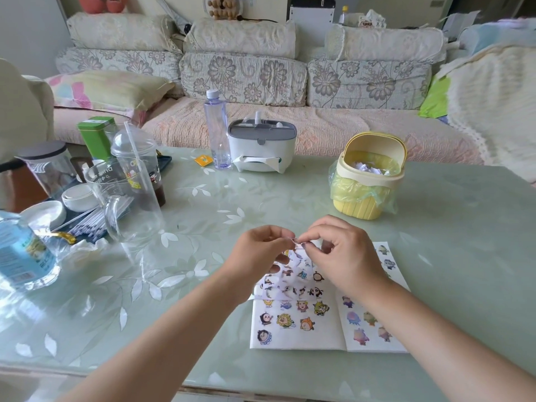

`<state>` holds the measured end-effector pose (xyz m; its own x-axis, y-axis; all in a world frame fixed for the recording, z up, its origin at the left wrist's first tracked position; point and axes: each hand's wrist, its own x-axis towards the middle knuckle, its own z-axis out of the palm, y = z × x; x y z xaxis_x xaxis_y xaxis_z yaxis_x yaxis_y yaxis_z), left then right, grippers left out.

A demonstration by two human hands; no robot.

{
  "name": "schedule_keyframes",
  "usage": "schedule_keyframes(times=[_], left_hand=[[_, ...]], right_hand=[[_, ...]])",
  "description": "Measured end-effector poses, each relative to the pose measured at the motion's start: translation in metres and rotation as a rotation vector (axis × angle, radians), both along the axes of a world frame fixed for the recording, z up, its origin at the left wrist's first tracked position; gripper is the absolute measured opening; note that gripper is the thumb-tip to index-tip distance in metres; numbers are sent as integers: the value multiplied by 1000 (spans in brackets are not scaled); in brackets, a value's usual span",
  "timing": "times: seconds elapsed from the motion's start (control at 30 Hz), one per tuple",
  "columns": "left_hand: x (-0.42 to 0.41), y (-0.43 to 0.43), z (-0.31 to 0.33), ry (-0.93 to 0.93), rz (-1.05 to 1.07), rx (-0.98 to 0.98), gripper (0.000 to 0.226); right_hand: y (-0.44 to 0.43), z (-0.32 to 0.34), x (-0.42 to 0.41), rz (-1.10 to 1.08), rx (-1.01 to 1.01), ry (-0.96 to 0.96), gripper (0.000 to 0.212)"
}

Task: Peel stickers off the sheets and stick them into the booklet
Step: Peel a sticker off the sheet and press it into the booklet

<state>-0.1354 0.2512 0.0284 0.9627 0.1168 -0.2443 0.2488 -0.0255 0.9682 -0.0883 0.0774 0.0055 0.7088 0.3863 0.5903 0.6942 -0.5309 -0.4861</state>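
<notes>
An open white booklet [301, 329] lies flat on the table, both pages dotted with several cartoon stickers. Above it hangs a sticker sheet [293, 278] printed with small animal figures, held up off the booklet's upper left page. My left hand [261, 253] pinches the sheet's top edge. My right hand [342, 256] meets it from the right, thumb and forefinger pinching a small sticker [298, 242] at the sheet's top. The upper part of the booklet is hidden behind the sheet and my hands.
A yellow lidded mini bin [368, 181] with a bag liner stands behind the booklet. A tissue box [261, 146] and tall water bottle [216, 129] stand at the table's far side. Cups, a glass jug [130, 204], bowls and a bottle [23, 253] crowd the left.
</notes>
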Motion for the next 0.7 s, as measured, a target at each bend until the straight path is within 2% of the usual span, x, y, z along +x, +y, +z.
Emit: schedule_keyframes(times=[0.13,0.23,0.33,0.47,0.57,0.7], left_hand=[[1,-2,4,23,-58,-152,15],[2,-6,1,-22,-29,-91,2],[5,-9,-1,-69,15,-49,7],[7,-13,0,-143,76,-18,6],[7,-16,0,-176,74,21,7],[6,-18,-1,-191,37,69,8]], right_hand=[[-8,0,3,9,-1,-73,13],[-10,2,4,37,42,-37,18],[-10,5,4,13,124,130,26],[-11,13,2,-12,292,562,19],[-12,16,1,-31,300,617,12],[-11,17,0,-49,304,628,14]])
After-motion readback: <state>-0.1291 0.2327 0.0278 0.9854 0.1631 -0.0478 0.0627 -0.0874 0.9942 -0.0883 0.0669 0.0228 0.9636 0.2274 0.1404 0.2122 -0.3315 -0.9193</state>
